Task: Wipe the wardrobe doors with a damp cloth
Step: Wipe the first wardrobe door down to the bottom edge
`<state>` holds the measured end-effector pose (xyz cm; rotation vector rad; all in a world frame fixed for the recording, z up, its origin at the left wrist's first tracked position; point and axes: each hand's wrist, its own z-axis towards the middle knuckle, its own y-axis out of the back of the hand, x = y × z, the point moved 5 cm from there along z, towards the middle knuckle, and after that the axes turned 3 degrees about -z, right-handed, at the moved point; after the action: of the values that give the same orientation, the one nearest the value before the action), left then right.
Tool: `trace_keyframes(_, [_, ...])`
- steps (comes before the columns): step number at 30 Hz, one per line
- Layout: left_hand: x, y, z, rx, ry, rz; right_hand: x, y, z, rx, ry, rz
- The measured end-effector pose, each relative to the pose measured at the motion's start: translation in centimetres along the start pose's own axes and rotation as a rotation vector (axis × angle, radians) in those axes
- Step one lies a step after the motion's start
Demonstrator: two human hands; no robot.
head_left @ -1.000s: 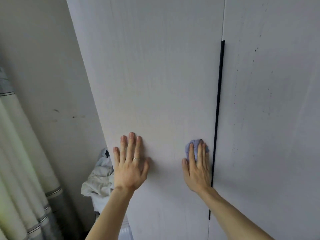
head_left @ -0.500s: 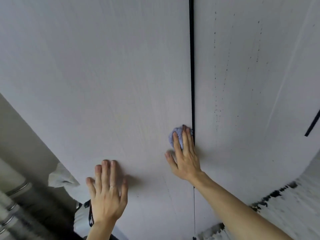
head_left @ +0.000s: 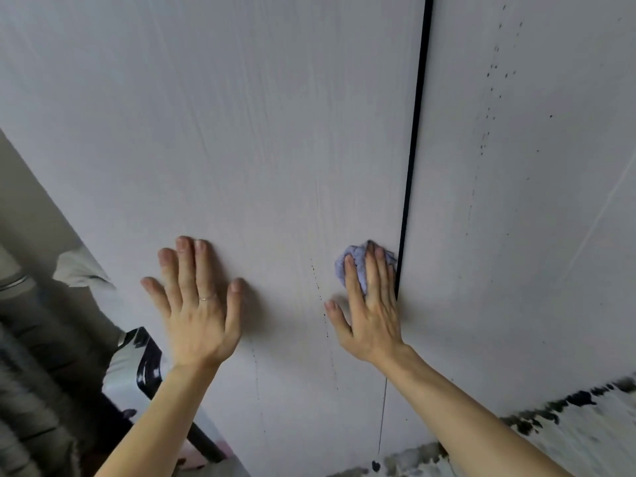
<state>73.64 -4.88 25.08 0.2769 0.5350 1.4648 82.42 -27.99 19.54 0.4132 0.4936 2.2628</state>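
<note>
Cloth point(head_left: 356, 266), bunched, sits at the left wardrobe door's point(head_left: 241, 132) right edge by the dark gap point(head_left: 413, 149), pressed under the right hand's point(head_left: 373, 315) straight fingers; the left hand point(head_left: 198, 315), spread flat, likely steadies the door.

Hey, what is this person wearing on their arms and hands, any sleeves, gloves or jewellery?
No gloves and no sleeves in view: the left forearm and right forearm are bare to the frame's edge. The left hand carries a thin pale metal ring on one finger. The right hand shows no ring, and neither wrist has a watch or bracelet.
</note>
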Motion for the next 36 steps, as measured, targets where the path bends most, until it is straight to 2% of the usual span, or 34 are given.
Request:
trace_keyframes(3, [0.2, -0.1, -0.4, -0.038, -0.006, 0.012, 0.6, 0.2, 0.8, -0.028, 0.026, -0.008])
trace_keyframes(10, [0.5, 0.1, -0.5, -0.056, -0.006, 0.067, 3.7, 3.5, 9.7, -0.158, 0.158, 0.029])
trace_keyframes(16, [2.0, 1.5, -0.7, -0.165, -0.059, 0.086, 3.7, 4.4, 10.6, -0.222, 0.185, 0.028])
trace_keyframes(20, [6.3, 2.2, -2.6, -0.278, 0.138, -0.024, 1.6, 5.6, 12.8, -0.376, 0.098, 0.062])
trace_keyframes(24, [8.7, 1.7, -4.3, -0.31, 0.228, -0.185, 2.4, 4.2, 12.2, -0.474, 0.064, 0.088])
trace_keyframes(27, [9.1, -0.3, -5.6, -0.313, 0.3, -0.405, 6.6, 0.0, 6.9, -0.409, 0.265, 0.093])
trace_keyframes(30, [8.9, -1.3, -6.2, -0.368, 0.316, -0.456, 9.6, -4.2, 0.9, -0.219, 0.582, -0.004])
trace_keyframes(32, [9.1, -1.3, -6.5, -0.357, 0.304, -0.452, 9.3, -4.3, 0.3, -0.157, 0.708, -0.077])
trace_keyframes(34, [9.4, -1.3, -6.9, -0.299, 0.308, -0.417, 7.9, -2.8, 2.4, -0.206, 0.689, -0.143])
trace_keyframes(36, [9.7, -1.2, -7.4, -0.227, 0.331, -0.382, 6.5, -0.4, 6.3, -0.313, 0.491, -0.126])
